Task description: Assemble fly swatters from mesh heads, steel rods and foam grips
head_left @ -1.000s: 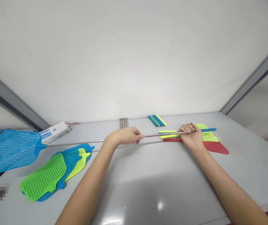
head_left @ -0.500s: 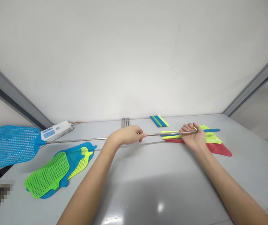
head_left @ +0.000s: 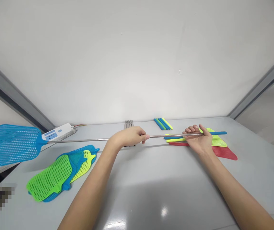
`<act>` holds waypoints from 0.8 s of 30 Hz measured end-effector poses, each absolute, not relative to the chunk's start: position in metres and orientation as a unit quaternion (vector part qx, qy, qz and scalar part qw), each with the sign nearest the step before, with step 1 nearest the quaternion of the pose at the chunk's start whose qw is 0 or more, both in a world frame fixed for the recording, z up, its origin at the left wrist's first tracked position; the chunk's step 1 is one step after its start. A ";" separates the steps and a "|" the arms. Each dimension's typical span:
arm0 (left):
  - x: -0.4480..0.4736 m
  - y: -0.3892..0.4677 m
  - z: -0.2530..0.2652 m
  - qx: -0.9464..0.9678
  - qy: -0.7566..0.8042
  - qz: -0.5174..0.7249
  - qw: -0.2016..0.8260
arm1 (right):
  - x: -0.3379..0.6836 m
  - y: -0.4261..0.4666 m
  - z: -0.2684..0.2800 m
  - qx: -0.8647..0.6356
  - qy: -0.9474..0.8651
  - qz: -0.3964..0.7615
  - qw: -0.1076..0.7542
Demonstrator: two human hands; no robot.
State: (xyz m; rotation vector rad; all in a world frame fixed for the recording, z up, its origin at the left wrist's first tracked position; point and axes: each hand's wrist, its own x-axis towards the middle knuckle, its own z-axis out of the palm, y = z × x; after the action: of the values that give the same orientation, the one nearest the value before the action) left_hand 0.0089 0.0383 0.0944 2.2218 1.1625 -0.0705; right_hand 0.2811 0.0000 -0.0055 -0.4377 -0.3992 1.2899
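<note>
A blue fly swatter with a long, extended metal rod is held level above the table, its mesh head (head_left: 17, 145) at the far left and its blue handle (head_left: 218, 133) at the right. My left hand (head_left: 132, 136) pinches the rod near its middle between thumb and fingers. Palm up, my right hand (head_left: 198, 139) has the rod lying across it near the handle, fingers loosely curled and thumb raised. Beneath the right hand lie assembled swatters with a yellow mesh head (head_left: 218, 141) and a red mesh head (head_left: 224, 152), partly covered by the hand.
Loose green, blue and yellow swatter heads (head_left: 49, 179) overlap on the left of the table. Several metal rods (head_left: 129, 124) lie behind my left hand, partly hidden. Coloured handles (head_left: 162, 124) rest near the wall. A white power strip (head_left: 58, 132) stands at the back left.
The swatter's blue head has risen slightly and shifted a little to the right, and the rod is nearer level. Both hands keep nearly the same places and hold.
</note>
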 end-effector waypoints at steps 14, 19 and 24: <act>-0.013 0.045 0.101 0.842 0.446 -0.025 0.302 | 0.310 0.002 -0.011 -0.189 -0.148 0.550 0.800; -0.015 0.045 0.100 0.844 0.442 -0.030 0.301 | 0.313 0.001 -0.007 -0.165 -0.124 0.543 0.814; -0.012 0.041 0.101 0.839 0.468 -0.048 0.274 | 0.313 0.003 -0.005 -0.130 -0.025 0.555 0.821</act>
State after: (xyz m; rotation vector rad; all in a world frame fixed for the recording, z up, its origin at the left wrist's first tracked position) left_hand -0.0121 0.0410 0.1013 2.2561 1.2593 -0.1281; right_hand 0.3134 0.0032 -0.0053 -0.2770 -0.0528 1.1820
